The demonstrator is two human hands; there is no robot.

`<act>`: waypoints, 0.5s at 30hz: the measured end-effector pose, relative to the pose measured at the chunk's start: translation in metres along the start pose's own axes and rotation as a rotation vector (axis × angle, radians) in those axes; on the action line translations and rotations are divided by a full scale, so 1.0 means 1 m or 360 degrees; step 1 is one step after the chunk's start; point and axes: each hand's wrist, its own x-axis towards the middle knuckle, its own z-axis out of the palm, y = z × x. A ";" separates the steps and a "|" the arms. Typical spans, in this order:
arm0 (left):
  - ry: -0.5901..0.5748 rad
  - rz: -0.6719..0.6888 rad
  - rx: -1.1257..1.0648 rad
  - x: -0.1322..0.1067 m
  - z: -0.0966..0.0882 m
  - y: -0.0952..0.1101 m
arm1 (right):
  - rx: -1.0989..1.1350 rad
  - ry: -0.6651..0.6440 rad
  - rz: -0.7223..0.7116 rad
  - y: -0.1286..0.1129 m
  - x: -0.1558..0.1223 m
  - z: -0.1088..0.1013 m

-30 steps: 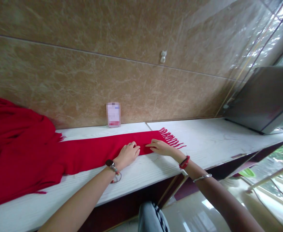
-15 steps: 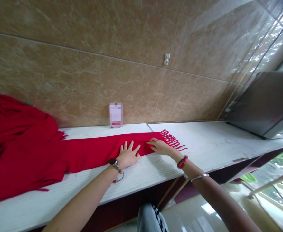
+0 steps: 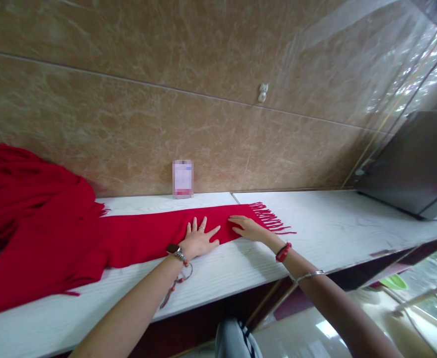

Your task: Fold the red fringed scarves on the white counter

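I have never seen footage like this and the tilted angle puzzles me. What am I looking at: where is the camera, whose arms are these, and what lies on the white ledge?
There is no machine here: the camera sits on a person's head and looks forward and down, so the two bare arms reaching in from below are that person's own. The left hand lies flat, fingers spread, on a red scarf stretched along a white counter. The right hand rests open on the same scarf, near its fringed end. Neither hand grips anything. At the left the red cloth piles into a heap. A small card stands against the tiled wall, and a dark grey box sits far right.
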 end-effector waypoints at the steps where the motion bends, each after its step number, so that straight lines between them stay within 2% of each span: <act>1: 0.0002 0.0002 -0.0002 0.000 0.000 0.000 | -0.0040 0.0016 0.0050 0.001 -0.001 0.001; 4: 0.0018 0.0016 -0.0007 0.000 0.000 -0.001 | -0.0115 0.0031 0.0014 -0.002 0.005 0.001; 7: 0.0044 0.0029 0.0004 0.002 0.003 -0.003 | -0.0039 -0.0055 -0.0271 -0.013 0.019 -0.001; 9: 0.0064 0.0034 0.0023 0.002 0.004 -0.004 | 0.0029 -0.0176 -0.0379 -0.019 0.027 0.000; 12: 0.0074 0.0031 0.0043 0.001 0.004 -0.003 | 0.0055 -0.0306 -0.0316 -0.016 0.030 0.005; 15: 0.0066 0.0027 0.0049 -0.001 0.002 -0.002 | -0.0017 -0.0284 -0.0096 0.002 0.022 0.008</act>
